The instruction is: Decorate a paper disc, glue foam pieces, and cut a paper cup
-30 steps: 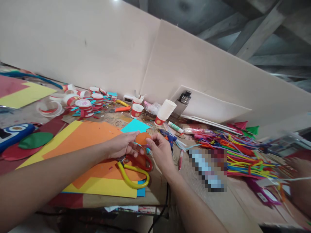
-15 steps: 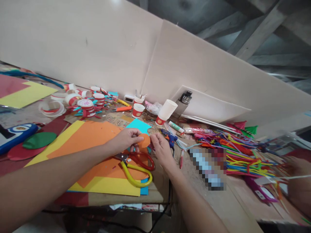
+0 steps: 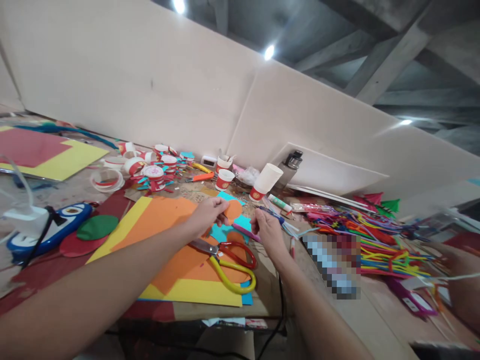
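Note:
My left hand pinches a small orange paper disc by its left edge, above the sheets. My right hand is to its right, apart from the disc, with curled fingers. A blue glue gun shows just behind my right hand; I cannot tell whether the fingers touch it. A purple stick lies near those fingertips, over blue paper. Below my hands, scissors with one red and one yellow handle lie on orange paper and yellow paper.
Left are a blue power strip and green disc. Behind stand small cup drums, a paper cup, stacked cups and a bottle. Right are colourful pipe cleaners and another person's arm.
My right hand has moved away from the orange disc, rightward toward the glue gun. The disc stays in my left hand. The view has shifted, and the purple stick shows more.

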Motion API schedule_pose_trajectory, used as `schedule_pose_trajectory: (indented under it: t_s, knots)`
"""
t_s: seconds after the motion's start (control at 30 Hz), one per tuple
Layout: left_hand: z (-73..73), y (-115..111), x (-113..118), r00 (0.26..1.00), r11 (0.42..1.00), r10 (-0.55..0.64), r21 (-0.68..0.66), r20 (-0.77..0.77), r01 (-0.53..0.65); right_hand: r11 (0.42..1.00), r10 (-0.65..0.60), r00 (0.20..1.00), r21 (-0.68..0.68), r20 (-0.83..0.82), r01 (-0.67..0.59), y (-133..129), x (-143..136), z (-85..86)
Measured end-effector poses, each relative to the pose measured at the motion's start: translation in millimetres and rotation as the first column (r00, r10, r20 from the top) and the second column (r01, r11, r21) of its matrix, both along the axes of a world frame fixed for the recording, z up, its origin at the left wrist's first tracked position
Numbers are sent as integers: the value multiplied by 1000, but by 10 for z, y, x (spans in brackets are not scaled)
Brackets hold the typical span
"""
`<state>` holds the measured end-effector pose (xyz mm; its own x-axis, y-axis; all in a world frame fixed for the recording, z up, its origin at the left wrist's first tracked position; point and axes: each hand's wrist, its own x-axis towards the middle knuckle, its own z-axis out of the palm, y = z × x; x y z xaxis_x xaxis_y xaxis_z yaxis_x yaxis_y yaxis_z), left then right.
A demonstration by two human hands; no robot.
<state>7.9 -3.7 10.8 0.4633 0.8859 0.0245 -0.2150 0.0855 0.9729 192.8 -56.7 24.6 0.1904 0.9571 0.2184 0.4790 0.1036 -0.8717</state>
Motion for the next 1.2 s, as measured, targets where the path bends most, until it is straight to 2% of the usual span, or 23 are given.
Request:
schedule_pose_trajectory:
  t_s: [0.13, 0.2, 0.3, 0.47, 0.57, 0.67, 0.77, 0.87, 0.93, 1.07, 1.13, 1.2]
  knots:
    - [4, 172, -140, 978, 983, 180, -54, 107, -175, 999, 10, 1000, 39, -30, -9, 105, -27, 16]
    - [4, 224, -188, 966, 975, 216, -87, 143, -205, 998, 52, 999, 25, -14, -52, 129, -99, -10]
    - [-1, 237, -213, 970, 981, 190, -74, 151, -180, 994, 108, 992, 18, 68, -109, 147, -246, -28]
    - [-19, 153, -157, 994, 998, 54, 12, 90, -55, 987, 56, 975, 137, 214, -87, 153, -395, 63]
    - [-24, 103, -107, 998, 995, -45, 86, 41, 41, 991, 27, 952, 116, 305, -65, 132, -404, 107]
    - [-17, 61, -73, 997, 988, -51, 146, -49, 58, 993, 12, 926, 108, 377, -57, 113, -386, 126]
    - [0, 29, -58, 991, 959, 0, 281, -134, 38, 994, 14, 938, 96, 346, -50, 124, -363, 126]
    - [8, 19, -61, 967, 876, 112, 482, -230, 13, 991, 29, 943, 113, 332, -70, 157, -351, 82]
    - [2, 23, -68, 954, 849, 137, 528, -266, 25, 986, 70, 943, 120, 327, -115, 173, -351, 33]
    - [-15, 23, -69, 962, 885, 91, 463, -258, 41, 980, 162, 965, 82, 205, -182, 182, -324, -32]
    - [-7, 11, -62, 978, 923, 58, 384, -199, 23, 987, 113, 982, 93, 152, -128, 196, -277, -34]
    - [22, -2, -59, 992, 960, 10, 277, -129, 26, 991, 60, 983, 105, 175, -80, 221, -218, -34]
